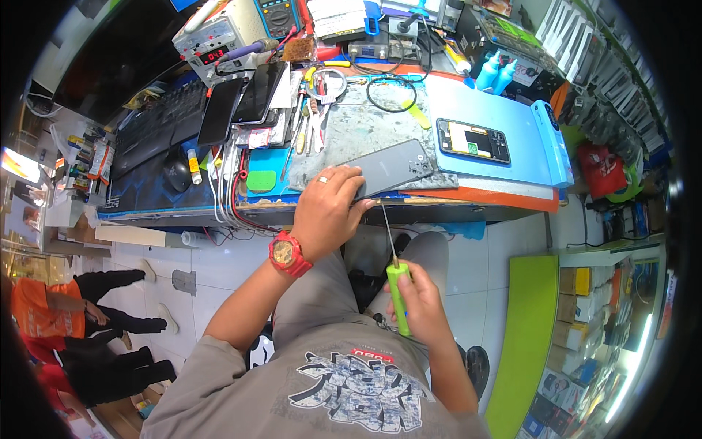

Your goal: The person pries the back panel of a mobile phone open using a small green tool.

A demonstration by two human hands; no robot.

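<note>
My left hand (333, 212), with a red watch at the wrist, grips the near end of a grey phone (387, 170) that lies slanted on the stained grey work mat (349, 124) at the bench's front edge. In my right hand (409, 296) is a green-handled tool (397, 282) with a long thin metal shaft pointing up at the edge beside my left fingertips; whether its tip touches the phone I cannot tell. An opened phone (472, 140) with its insides showing rests on a light blue mat (482, 102) to the right.
Two dark phones (255, 94), cables, hand tools, a keyboard (153, 128) and a mouse (177, 174) crowd the bench's left. Blue bottles (488, 72) and instruments stand at the back. Other people (51, 307) are at the lower left. A lit display case (599, 344) is at the right.
</note>
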